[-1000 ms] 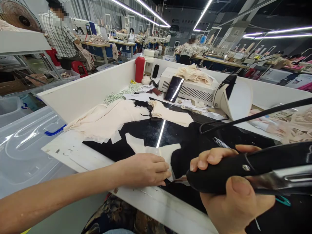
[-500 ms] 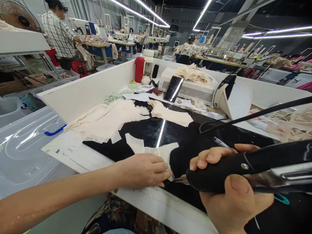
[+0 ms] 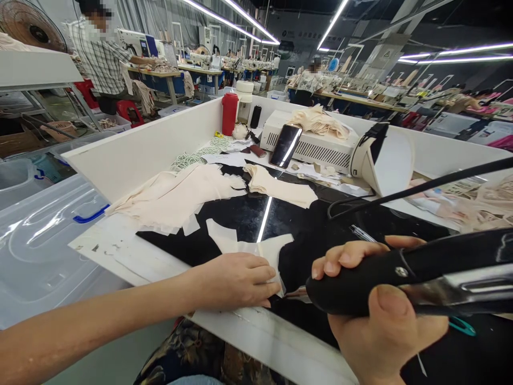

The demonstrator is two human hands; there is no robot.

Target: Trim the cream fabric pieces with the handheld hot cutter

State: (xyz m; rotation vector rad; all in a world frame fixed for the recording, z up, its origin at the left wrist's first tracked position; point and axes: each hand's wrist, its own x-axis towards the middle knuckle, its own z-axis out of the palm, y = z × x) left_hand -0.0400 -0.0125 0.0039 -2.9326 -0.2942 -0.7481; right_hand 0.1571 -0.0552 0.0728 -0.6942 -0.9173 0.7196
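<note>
A cream cut fabric piece [image 3: 276,246] lies on the black table surface [image 3: 224,214] in front of me. My left hand [image 3: 240,280] presses its near end down with bent fingers held close together; the thumb is hidden. My right hand [image 3: 401,331] is wrapped round a black hand-held tool [image 3: 352,291] with a silver lever along its side, thumb below and fingers over the top. The tool's narrow metal tip [image 3: 300,294] points left at the fabric's edge, close to my left fingertips. Whether the tip touches the cloth I cannot tell.
Behind lie a cream fabric pile [image 3: 176,192] and a smaller stack [image 3: 280,184]. A phone [image 3: 285,145] leans on a white vented box [image 3: 316,141]. A black cable [image 3: 425,184] crosses at right, near tweezers [image 3: 363,233]. White walls [image 3: 160,136] edge the table.
My hands, the tool and the fabric piece show almost no movement. At the left, the co-worker in the checked shirt has stretched an arm forward towards the sewing table.
</note>
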